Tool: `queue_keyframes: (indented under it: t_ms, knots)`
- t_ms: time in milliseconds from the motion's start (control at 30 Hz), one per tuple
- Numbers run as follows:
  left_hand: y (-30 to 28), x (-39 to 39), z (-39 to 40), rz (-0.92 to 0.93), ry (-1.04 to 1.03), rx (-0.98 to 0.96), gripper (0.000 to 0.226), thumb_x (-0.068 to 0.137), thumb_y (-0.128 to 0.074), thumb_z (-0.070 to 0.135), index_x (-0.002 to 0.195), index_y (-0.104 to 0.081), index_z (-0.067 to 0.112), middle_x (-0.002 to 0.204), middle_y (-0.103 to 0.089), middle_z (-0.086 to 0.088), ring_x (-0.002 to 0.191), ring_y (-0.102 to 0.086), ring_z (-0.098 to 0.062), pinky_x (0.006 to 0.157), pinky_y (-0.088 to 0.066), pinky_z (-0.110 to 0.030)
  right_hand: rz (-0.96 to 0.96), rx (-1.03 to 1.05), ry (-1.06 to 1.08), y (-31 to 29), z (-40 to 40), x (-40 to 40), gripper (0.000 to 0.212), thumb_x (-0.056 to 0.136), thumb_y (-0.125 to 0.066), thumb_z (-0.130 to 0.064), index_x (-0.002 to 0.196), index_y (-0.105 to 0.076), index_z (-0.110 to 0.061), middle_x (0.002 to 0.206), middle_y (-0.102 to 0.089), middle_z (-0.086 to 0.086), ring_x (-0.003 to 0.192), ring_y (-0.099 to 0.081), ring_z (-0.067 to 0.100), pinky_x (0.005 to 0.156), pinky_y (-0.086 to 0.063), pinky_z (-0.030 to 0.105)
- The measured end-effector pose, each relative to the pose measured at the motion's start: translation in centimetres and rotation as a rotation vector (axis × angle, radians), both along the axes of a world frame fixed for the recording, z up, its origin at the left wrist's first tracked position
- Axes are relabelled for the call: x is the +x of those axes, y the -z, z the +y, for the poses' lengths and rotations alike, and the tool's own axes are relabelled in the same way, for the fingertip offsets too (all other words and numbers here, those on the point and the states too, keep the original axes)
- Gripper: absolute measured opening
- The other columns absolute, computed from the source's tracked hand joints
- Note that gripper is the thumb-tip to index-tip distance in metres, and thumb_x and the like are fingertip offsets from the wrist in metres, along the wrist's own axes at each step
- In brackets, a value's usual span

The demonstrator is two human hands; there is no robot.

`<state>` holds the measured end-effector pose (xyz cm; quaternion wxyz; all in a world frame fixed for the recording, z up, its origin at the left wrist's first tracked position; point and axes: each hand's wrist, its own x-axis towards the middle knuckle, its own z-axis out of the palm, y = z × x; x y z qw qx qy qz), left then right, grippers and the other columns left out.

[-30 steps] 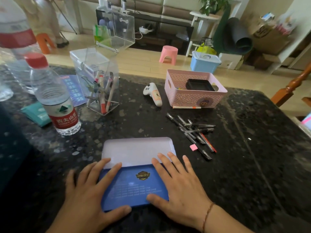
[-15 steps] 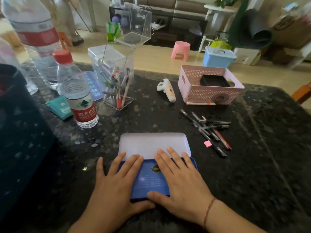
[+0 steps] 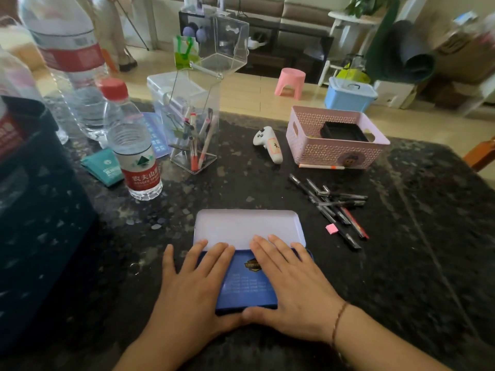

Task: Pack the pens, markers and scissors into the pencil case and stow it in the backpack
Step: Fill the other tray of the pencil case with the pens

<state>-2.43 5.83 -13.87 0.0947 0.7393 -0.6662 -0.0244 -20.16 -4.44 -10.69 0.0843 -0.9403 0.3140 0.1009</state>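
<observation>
Head view: at lower centre of the frame, a blue pencil case (image 3: 247,286) is pressed flat on the dark table (image 3: 401,263) by the left hand (image 3: 192,293) and right hand (image 3: 297,287), fingers spread, while pens (image 3: 330,207) are scattered at centre right.

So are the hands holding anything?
Not gripped. Both the left hand and the right hand lie flat, fingers straight, on the blue lid of the pencil case, thumbs at its near edge.

Dark speckled stone table (image 3: 401,277): pencil case (image 3: 247,228), pens (image 3: 332,207), pink basket (image 3: 334,151), water bottle (image 3: 134,153), controller (image 3: 269,143).
</observation>
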Motion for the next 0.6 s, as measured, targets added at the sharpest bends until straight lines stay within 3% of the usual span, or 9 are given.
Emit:
queue_keyframes:
  t_ms: [67, 133, 200, 267, 333, 433, 533, 600]
  knots:
    - [-0.2, 0.1, -0.1, -0.021, 0.024, -0.008, 0.101, 0.066, -0.033, 0.094, 0.136, -0.047, 0.022, 0.136, -0.055, 0.004, 0.125, -0.051, -0.026, 0.102, -0.016, -0.065, -0.018, -0.010, -0.030, 0.0, -0.1, -0.1, 0.103, 0.076, -0.022, -0.089, 0.150, 0.019, -0.030, 0.158, 0.022, -0.018, 0.144, 0.023, 0.006, 0.117, 0.014, 0.035]
    - [-0.2, 0.4, -0.2, -0.026, 0.045, 0.004, 0.103, 0.065, -0.031, 0.094, 0.138, -0.045, 0.023, 0.137, -0.054, 0.006, 0.125, -0.050, -0.024, 0.101, -0.013, -0.064, -0.155, -0.028, -0.027, -0.2, -0.5, -0.7, 0.095, 0.081, -0.026, -0.083, 0.154, 0.000, -0.028, 0.161, 0.006, -0.016, 0.146, 0.014, 0.005, 0.119, 0.005, 0.035]
    - [-0.1, 0.5, -0.4, -0.029, 0.059, 0.024, 0.104, 0.064, -0.027, 0.095, 0.139, -0.044, 0.025, 0.136, -0.054, 0.008, 0.123, -0.050, -0.022, 0.100, -0.016, -0.062, -0.440, -0.153, 0.110, -0.1, -1.8, -2.4, 0.073, 0.087, -0.040, -0.070, 0.144, -0.042, -0.023, 0.150, -0.040, -0.008, 0.143, -0.026, 0.013, 0.115, -0.021, 0.036]
    - [-0.2, 0.6, -0.6, -0.028, 0.058, 0.026, 0.102, 0.064, -0.026, 0.095, 0.138, -0.046, 0.027, 0.134, -0.055, 0.008, 0.121, -0.053, -0.022, 0.100, -0.022, -0.064, -0.581, -0.330, 0.390, 0.1, -4.4, -5.4, 0.044, 0.085, -0.060, -0.049, 0.119, -0.064, -0.021, 0.121, -0.064, -0.003, 0.117, -0.054, 0.020, 0.099, -0.040, 0.031]
    - [-0.6, 0.4, -0.8, -0.029, 0.056, 0.014, 0.098, 0.065, -0.026, 0.095, 0.137, -0.045, 0.031, 0.131, -0.057, 0.007, 0.116, -0.057, -0.024, 0.097, -0.032, -0.069, -0.508, -0.348, 0.650, 0.3, -6.9, -8.2, 0.030, 0.081, -0.070, -0.032, 0.108, -0.068, -0.019, 0.107, -0.066, 0.000, 0.102, -0.059, 0.024, 0.087, -0.045, 0.031]
    - [-1.2, 0.0, -1.1, 0.006, 0.048, 0.060, 0.094, 0.065, -0.027, 0.095, 0.136, -0.045, 0.037, 0.124, -0.060, 0.007, 0.109, -0.059, -0.024, 0.094, -0.036, -0.070, -0.327, -0.255, 0.793, 1.2, -8.7, -10.2, 0.026, 0.083, -0.070, -0.035, 0.106, -0.069, -0.021, 0.100, -0.061, -0.004, 0.098, -0.060, 0.019, 0.081, -0.048, 0.031]
    - [-2.1, -0.4, -1.4, 0.092, 0.001, 0.147, 0.095, 0.060, -0.026, 0.097, 0.138, -0.036, 0.043, 0.129, -0.053, 0.012, 0.118, -0.050, -0.021, 0.104, -0.024, -0.068, -0.332, -0.223, 0.770, 1.8, -8.9, -10.5, 0.018, 0.086, -0.068, -0.035, 0.098, -0.072, -0.022, 0.089, -0.056, -0.008, 0.091, -0.059, 0.016, 0.074, -0.047, 0.029]
    - [-2.6, -0.6, -1.6, 0.120, -0.009, 0.181, 0.098, 0.058, -0.027, 0.097, 0.142, -0.019, 0.048, 0.142, -0.034, 0.019, 0.132, -0.032, -0.016, 0.112, -0.008, -0.062, -0.336, -0.229, 0.775, 1.9, -8.8, -10.7, 0.013, 0.087, -0.066, -0.033, 0.095, -0.071, -0.023, 0.086, -0.055, -0.010, 0.085, -0.056, 0.012, 0.070, -0.044, 0.027]
